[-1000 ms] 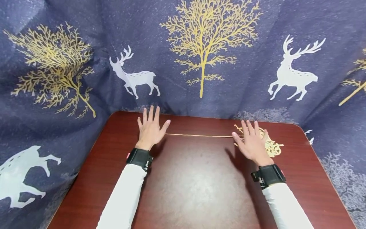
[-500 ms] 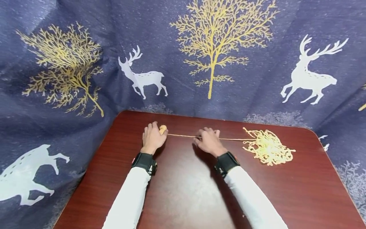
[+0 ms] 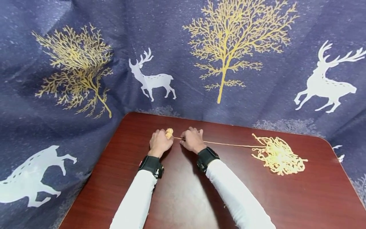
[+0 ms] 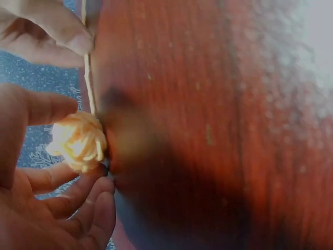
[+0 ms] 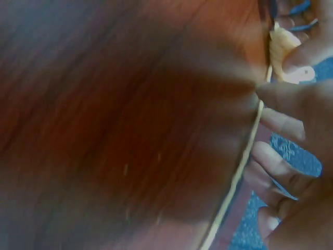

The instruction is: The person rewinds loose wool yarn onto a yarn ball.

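A dark blue cloth backdrop (image 3: 186,108) hangs behind and to both sides of the work area. A reddish-brown wood-grain surface (image 3: 266,197) with rounded far corners extends in front of it and carries a bright glare patch near the middle. Yellow trees (image 3: 224,68) and white deer (image 3: 155,81) are printed on the backdrop.

Two white sleeves, left sleeve (image 3: 134,200) and right sleeve (image 3: 234,190), reach forward over the surface. A loose, tangled heap of pale yellow yarn (image 3: 281,157) lies on the right part of the surface, well apart from both hands.

The left hand (image 3: 160,143) holds the yarn ball between thumb and curled fingers. The right hand (image 3: 193,140), positioned just beside it, pinches the strand between thumb and forefinger; its other fingers are bent. A black wrist unit is fitted on each arm: left unit (image 3: 150,165), right unit (image 3: 207,156).

The yarn ball (image 4: 79,141) is small and compactly wound, located near the far edge of the surface — whether it touches the surface cannot be determined. The thin strand (image 3: 228,144) runs from the ball to the right hand, then continues nearly straight to the heap.
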`<state>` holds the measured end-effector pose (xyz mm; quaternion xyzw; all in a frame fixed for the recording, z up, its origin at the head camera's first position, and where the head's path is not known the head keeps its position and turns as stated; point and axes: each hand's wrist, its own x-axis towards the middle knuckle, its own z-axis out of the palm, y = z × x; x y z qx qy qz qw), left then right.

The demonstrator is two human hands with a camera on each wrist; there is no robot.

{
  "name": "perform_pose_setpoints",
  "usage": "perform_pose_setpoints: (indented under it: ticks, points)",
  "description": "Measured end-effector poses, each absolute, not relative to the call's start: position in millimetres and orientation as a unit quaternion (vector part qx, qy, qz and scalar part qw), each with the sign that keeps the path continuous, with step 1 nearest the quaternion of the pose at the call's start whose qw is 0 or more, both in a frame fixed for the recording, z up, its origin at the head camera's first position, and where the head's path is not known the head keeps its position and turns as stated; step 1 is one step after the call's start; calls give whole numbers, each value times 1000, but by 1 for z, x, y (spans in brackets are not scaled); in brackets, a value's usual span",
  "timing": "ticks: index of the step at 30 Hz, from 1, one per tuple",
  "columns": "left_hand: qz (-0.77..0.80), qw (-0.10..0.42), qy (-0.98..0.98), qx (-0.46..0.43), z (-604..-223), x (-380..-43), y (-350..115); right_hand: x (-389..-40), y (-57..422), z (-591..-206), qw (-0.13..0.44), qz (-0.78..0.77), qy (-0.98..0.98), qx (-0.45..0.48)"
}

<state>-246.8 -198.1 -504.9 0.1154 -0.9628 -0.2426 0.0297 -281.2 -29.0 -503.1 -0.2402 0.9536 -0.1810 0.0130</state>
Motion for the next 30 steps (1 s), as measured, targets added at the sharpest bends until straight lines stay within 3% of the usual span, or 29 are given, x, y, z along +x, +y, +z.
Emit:
perform_pose_setpoints:
  ticks: [6, 13, 22, 26, 30]
  points:
    - [-293, 39, -950, 100, -503, -243, -195, -279, -32, -509, -9, -188, 951, -244]
    - [-429, 79, -898, 46, -478, -233, -193, -274, -15, -502, 35, -261, 937, -230]
    - [-573, 14, -818, -50, -434, -211, -176, -254, 11, -481, 98, -574, 780, -228]
    - [-632, -14, -771, -75, -426, -207, -165, -242, 23, -474, 87, -650, 721, -224]
    - [-674, -14, -735, -72, -421, -205, -154, -227, 39, -466, 34, -660, 719, -215]
